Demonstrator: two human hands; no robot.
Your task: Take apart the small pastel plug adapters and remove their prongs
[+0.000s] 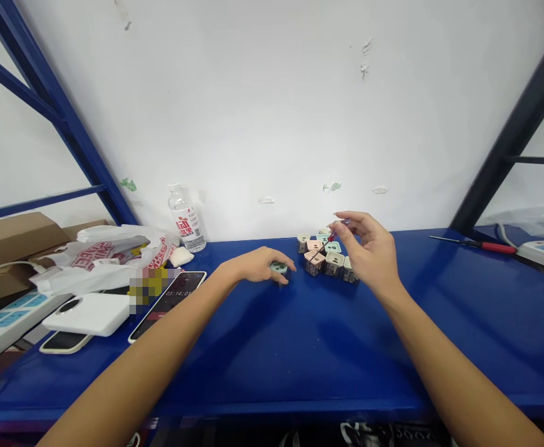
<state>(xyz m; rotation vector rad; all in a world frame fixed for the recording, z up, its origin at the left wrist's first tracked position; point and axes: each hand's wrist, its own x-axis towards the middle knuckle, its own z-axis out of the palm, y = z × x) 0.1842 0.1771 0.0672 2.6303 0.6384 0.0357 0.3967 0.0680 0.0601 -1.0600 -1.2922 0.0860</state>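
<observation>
Your left hand (258, 264): curled over a light, hard mint plug adapter (279, 268); grip unclear.
Your right hand (365, 251): pinching a stiff, slim screwdriver (321, 248).

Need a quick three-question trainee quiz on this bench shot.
1. Which hand pinches the small red-shafted screwdriver?
2. True or false: the left hand rests on a mint-topped cube charger, set apart from the main cluster of cube chargers.
3. What lies on the blue bench at far right, near the power strip?

Key:
1. Right hand
2. True
3. A red-handled screwdriver
</observation>
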